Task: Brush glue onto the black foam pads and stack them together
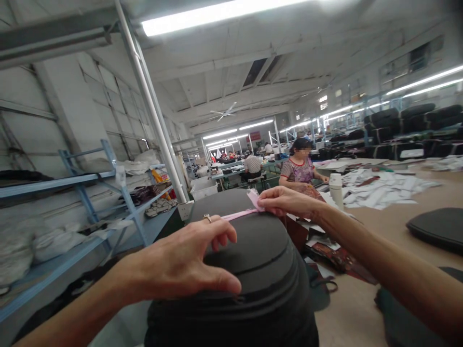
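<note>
In front of me rises a stack of black padded panels (253,246) with rounded ends. A pink strip (240,214) runs across the top of the stack. My right hand (278,200) pinches this strip at its right end, where a loose pale tail sticks up. On the near left side, my left hand (195,255) is held over the top panel with thumb and fingers apart, a ring on one finger. Nothing shows in its grasp. Whether its fingertips touch the panel I cannot tell.
Right of the stack is a brown table (361,308) with a dark panel (439,226), a heap of white pieces (383,188) and a pale flask (336,190). A co-worker (300,168) sits beyond. Blue shelving (126,193) and a metal post (152,106) stand left.
</note>
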Motion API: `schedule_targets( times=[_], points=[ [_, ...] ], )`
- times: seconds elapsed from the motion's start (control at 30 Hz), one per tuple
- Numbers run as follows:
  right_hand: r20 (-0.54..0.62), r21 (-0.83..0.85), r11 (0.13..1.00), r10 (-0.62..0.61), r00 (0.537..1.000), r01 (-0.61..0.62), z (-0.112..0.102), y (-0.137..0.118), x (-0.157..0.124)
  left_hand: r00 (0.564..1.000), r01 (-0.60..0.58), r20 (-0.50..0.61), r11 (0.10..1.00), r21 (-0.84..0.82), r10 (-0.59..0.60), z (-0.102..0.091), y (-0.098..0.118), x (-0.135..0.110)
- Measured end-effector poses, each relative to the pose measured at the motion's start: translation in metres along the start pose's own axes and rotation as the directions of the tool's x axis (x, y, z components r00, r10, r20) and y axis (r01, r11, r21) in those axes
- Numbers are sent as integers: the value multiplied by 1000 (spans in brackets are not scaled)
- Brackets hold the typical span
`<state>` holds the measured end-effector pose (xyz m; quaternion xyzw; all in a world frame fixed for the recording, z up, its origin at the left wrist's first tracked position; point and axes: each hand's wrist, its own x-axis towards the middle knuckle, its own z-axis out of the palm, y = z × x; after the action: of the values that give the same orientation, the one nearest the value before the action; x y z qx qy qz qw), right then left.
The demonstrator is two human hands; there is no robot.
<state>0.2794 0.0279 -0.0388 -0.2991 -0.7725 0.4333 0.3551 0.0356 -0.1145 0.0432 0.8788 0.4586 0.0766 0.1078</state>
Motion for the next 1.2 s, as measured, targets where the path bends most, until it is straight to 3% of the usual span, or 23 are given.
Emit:
schedule_targets(
  times=[0.13, 0.23, 0.3, 0.37, 0.47, 0.53, 0.6, 0.83, 1.07, 1.13, 1.2],
  points=[
    [20, 92, 996, 14, 1000, -16, 3, -3, -2, 999, -42, -21, 997, 68, 43, 10, -11, -13],
    [22, 99, 995, 12, 1000, -14, 5, -7, -5, 989, -138, -41, 982, 130, 144, 11, -17, -12],
    [6, 88, 996, 8, 1000, -8, 7, -9, -6, 972, -205, -55, 943, 262, 227, 11, -17, -14],
    [-10, 70, 998, 7, 1000, -6, 9, -12, -8, 941, -279, -47, 849, 449, 335, 13, -14, -20],
    [-54, 58, 998, 15, 998, -11, 12, -15, -10, 878, -344, 2, 627, 698, 480, 21, -7, -31],
    [-92, 66, 998, 28, 995, -22, 15, -17, -11, 839, -340, 17, 501, 796, 543, 26, -4, -37],
    [-126, 74, 997, 31, 992, -22, 18, -18, -13, 813, -314, -7, 449, 837, 582, 29, -3, -40],
    [-186, 16, 1000, -17, 982, 20, 27, -13, -13, 694, -248, -195, 485, 838, 693, 34, -2, -37],
    [-260, -108, 994, -44, 964, 16, 34, -24, -11, 512, -230, -289, 453, 861, 809, 36, -5, -36],
    [-273, -134, 990, -69, 960, 33, 35, -26, -11, 509, -249, -305, 477, 843, 805, 36, -6, -36],
    [-291, -163, 986, -91, 953, 44, 35, -24, -10, 545, -295, -319, 533, 793, 776, 37, -5, -35]
  ],
)
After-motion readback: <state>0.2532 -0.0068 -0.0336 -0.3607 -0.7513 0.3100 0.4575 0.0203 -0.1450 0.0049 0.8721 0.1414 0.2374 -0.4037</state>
